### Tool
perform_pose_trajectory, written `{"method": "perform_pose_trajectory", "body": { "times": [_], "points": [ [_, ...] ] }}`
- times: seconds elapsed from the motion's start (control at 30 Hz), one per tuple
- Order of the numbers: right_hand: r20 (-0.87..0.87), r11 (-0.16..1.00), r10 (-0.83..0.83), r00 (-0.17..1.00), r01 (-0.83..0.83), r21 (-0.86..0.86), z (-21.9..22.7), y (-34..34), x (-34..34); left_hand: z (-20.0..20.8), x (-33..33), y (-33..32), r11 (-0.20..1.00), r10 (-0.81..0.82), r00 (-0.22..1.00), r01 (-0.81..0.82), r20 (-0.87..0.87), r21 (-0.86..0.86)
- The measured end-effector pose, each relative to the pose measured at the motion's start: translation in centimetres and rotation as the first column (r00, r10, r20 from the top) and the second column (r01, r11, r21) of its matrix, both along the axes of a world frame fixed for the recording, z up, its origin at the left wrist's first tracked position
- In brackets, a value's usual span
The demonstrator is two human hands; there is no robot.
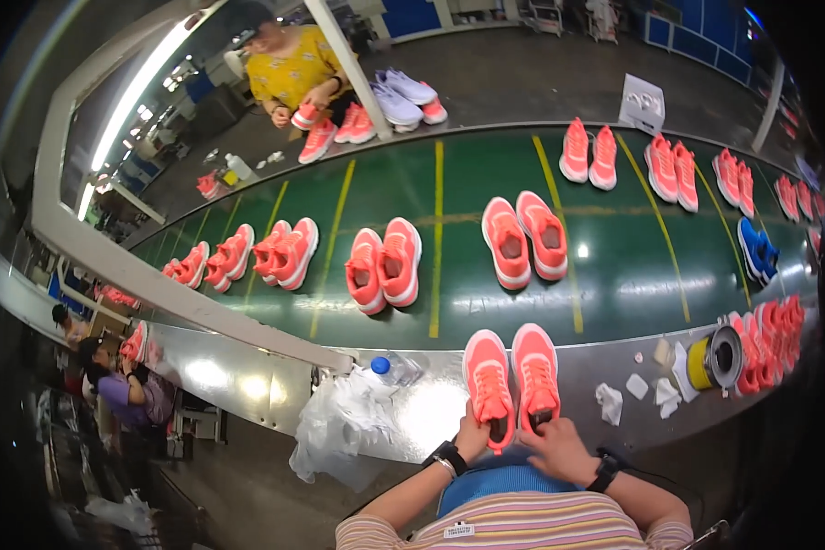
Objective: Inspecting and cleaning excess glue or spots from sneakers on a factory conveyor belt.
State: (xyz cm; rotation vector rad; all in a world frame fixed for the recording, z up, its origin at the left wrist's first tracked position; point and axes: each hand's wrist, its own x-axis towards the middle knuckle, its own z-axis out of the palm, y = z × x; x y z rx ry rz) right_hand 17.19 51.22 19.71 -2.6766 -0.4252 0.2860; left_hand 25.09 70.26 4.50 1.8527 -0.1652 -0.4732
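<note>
Two coral sneakers with white soles lie side by side on the metal ledge in front of me, toes pointing away. My left hand (471, 437) grips the left sneaker (490, 379) at the side of its heel, close to the dark opening. At the right sneaker (535, 367), my right hand (559, 449) has its fingers closed at the heel and collar; the fingertips are partly hidden in the opening. Both sneakers are laced, and their heels sit near the ledge's front edge.
Beyond the ledge runs a green conveyor belt (467, 321) with yellow lines and several coral pairs. Blue shoes (757, 250) stand at right. A yellow can (713, 359) and paper scraps are right of me; a bottle (396, 367) and plastic bags (344, 417) left. A co-worker (302, 69) handles shoes opposite.
</note>
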Motion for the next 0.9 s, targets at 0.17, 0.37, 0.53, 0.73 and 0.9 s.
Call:
{"method": "perform_pose_trajectory", "body": {
  "times": [0.17,0.37,0.53,0.73,0.9],
  "points": [
    [-0.001,0.987,-0.011,1.0,0.011,-0.161,-2.6,0.9,2.2,0.9,0.8,-2.0,0.998,-0.058,0.993,0.058,-0.101,-0.005],
    [-0.046,1.0,-0.016,0.999,0.016,-0.008,2.5,-6.0,8.1,10.6,4.0,-1.0,0.968,-0.147,0.832,0.008,-0.536,-0.252],
    [-0.173,0.929,-0.37,0.913,0.367,-0.051,8.9,-18.4,9.9,8.3,10.5,-5.3,0.933,-0.36,0.927,0.359,0.105,0.031],
    [0.167,0.818,-0.443,0.881,0.473,-0.327,4.3,-32.0,15.3,13.9,19.6,-15.8,0.82,-0.534,0.666,0.256,0.521,0.512],
    [0.195,0.79,-0.513,0.836,0.548,-0.275,-1.6,-38.0,15.7,13.2,25.3,-22.9,0.396,-0.729,0.637,0.093,0.251,0.913]
  ]
}}
